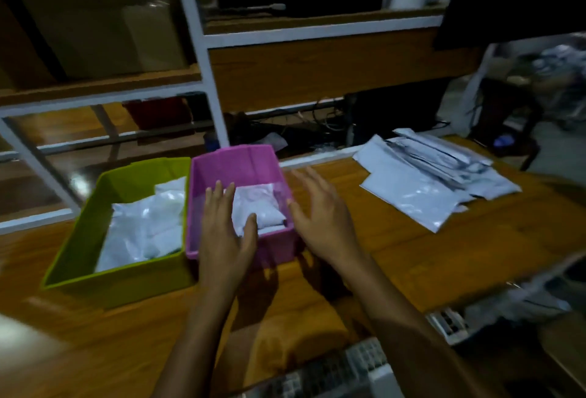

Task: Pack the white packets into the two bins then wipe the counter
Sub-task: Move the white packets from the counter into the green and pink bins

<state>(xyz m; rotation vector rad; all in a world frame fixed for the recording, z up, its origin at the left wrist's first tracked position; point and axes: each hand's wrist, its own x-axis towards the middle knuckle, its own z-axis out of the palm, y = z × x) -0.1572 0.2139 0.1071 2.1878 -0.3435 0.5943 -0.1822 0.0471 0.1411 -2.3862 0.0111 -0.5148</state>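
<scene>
A pink bin [241, 160] stands on the wooden counter [444, 245] beside a green bin [104, 258] on its left. Both hold white packets: a folded one [260, 207] in the pink bin, several [142, 229] in the green bin. My left hand [223, 229] lies flat over the pink bin's front left part, fingers straight, thumb touching the packet. Just right of the pink bin hovers my right hand [320, 210], fingers spread and holding nothing. A pile of white packets [434, 175] lies on the counter at the right.
A white-framed shelf unit with wooden boards rises behind the counter. Cables and dark items lie below it. A keyboard [336, 369] sits at the counter's near edge, and a second one [450, 321] lies to the right. A blurred white object is at the lower left.
</scene>
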